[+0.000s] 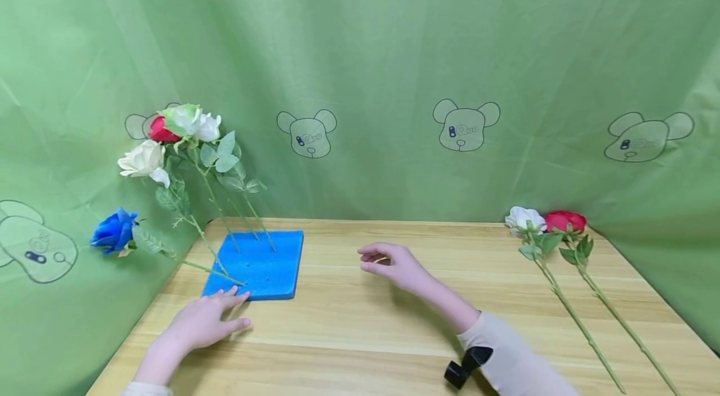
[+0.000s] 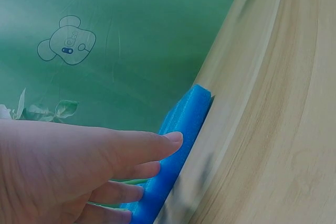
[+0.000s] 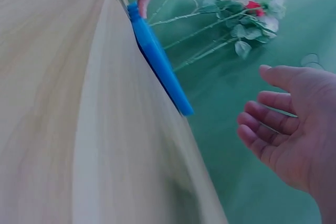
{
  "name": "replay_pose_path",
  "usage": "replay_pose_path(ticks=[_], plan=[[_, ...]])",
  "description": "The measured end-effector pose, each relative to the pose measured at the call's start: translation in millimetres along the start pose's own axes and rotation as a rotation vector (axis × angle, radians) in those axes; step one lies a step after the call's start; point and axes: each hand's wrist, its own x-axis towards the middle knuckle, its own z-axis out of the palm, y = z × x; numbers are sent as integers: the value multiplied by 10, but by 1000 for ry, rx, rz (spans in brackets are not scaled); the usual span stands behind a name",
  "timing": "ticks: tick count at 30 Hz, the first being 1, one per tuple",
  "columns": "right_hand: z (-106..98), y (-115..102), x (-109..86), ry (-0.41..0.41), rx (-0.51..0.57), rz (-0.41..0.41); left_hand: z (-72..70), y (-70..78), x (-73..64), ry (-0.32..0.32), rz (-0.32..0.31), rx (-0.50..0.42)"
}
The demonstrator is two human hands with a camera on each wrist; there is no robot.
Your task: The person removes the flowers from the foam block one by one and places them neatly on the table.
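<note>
My left hand (image 1: 202, 320) rests at the near left corner of a blue foam board (image 1: 281, 271), its fingers fairly straight. A blue rose (image 1: 114, 231) leans far left from the board, its stem base close to those fingertips. Also standing in the board are a cream rose (image 1: 143, 158), a red flower (image 1: 162, 130) and pale white flowers (image 1: 208, 127); their leaves overlap. Right of the board, my right hand (image 1: 394, 265) hovers over the table with loosely bent fingers and holds nothing. The right wrist view shows that hand (image 3: 289, 119) with a gap between thumb and fingers.
On the right of the wooden table (image 1: 349, 327) lie a white flower (image 1: 525, 221) and a red flower (image 1: 565, 222), long stems pointing toward the near edge. A green curtain (image 1: 371, 40) with bear-head drawings hangs behind and at both sides.
</note>
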Motion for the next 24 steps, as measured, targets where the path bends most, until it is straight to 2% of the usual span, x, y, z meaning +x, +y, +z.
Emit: replay_pose_path(ticks=[6, 13, 19, 24], plan=[[278, -18, 184, -28, 66, -2, -1, -13, -3, 0, -2, -3], [538, -372, 282, -87, 123, -2, -15, -27, 1, -9, -2, -8], [903, -101, 486, -101, 144, -10, -13, -26, 1, -8, 1, -5], [1086, -106, 583, -123, 161, -22, -14, -14, 4, -13, -1, -7]])
